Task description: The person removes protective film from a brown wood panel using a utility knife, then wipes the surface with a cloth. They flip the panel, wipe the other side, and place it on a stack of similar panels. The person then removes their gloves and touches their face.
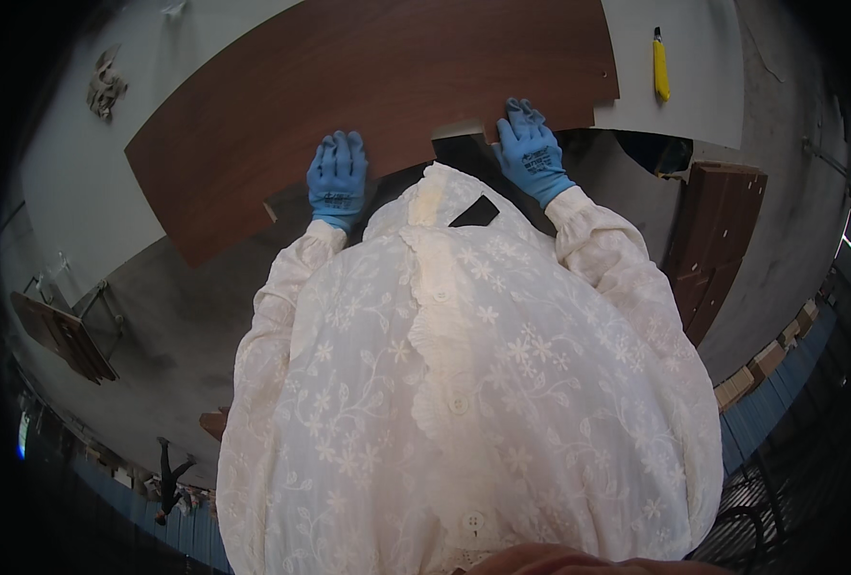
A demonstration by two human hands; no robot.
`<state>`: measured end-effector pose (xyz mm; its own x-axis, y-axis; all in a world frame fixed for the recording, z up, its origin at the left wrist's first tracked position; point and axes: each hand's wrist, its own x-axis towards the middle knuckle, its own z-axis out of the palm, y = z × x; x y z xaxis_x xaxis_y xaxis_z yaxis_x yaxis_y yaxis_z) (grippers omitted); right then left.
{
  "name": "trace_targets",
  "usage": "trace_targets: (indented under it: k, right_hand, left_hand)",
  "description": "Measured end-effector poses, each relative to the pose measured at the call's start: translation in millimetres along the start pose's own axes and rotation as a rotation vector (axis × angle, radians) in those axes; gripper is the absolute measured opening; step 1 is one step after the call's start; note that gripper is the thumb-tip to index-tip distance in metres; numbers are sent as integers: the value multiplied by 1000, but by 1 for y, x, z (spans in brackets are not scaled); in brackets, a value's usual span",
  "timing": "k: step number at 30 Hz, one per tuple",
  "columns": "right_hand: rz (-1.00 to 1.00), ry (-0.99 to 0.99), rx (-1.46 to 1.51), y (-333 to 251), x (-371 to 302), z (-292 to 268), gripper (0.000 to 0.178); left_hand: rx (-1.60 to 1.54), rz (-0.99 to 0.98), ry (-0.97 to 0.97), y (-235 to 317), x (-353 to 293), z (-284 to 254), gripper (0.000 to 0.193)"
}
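Note:
A long reddish-brown wood-grain panel (pixel 377 72) lies across the white worktop, its near edge toward my body. That edge has a rectangular notch near the middle right. In a blue glove, my left hand (pixel 338 175) rests flat on the panel's near edge, fingers stretched out and pointing away. My right hand (pixel 531 153), gloved the same way, lies on the near edge just right of the notch with its fingers extended. Neither hand is wrapped round anything; the thumbs are partly hidden.
A yellow utility knife (pixel 660 67) lies on the white worktop (pixel 703 110) right of the panel. A crumpled rag (pixel 106 84) is at the far left. Stacked brown panels (pixel 718 240) stand at right, more boards (pixel 61 331) at lower left. Another person (pixel 168 479) is in the distance.

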<state>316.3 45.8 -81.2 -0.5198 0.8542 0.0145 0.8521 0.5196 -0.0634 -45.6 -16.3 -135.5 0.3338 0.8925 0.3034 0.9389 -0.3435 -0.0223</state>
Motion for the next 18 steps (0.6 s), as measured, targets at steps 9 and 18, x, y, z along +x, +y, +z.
trace_targets:
  k: [9,18]
  right_hand:
    - [-31,7,16,6,-3,5,43]
    - [-11,9,-15,-2,-8,14,48]
  left_hand:
    - [36,10,14,0,1,-1,46]
    - [36,-5,10,3,0,0,45]
